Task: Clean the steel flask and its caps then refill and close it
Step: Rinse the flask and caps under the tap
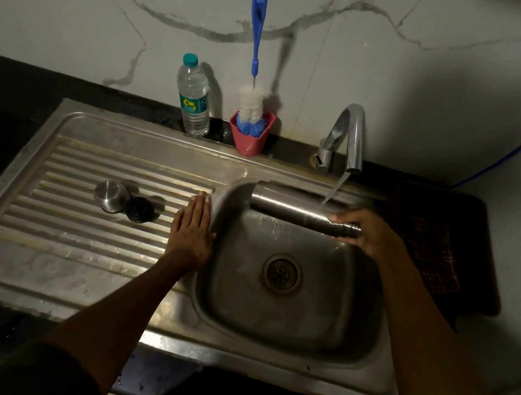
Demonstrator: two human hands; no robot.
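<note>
The steel flask (292, 207) lies on its side over the sink basin (345, 320), neck pointing right. My right hand (371, 234) is closed around its neck end. Water from the tap (350, 136) runs onto the flask near my fingers. My left hand (193, 227) rests flat, fingers together, on the ribbed drainboard (76, 210) at the basin's left rim, holding nothing. A steel outer cap (112, 196) and a dark inner cap (140, 210) stand side by side on the drainboard, left of that hand.
A clear plastic water bottle (193, 96) and a pink cup (251, 133) holding a blue-handled bottle brush (256, 33) stand at the back of the sink against the marble wall. A dark checked cloth (434, 249) lies right of the basin. The drain (281, 274) is uncovered.
</note>
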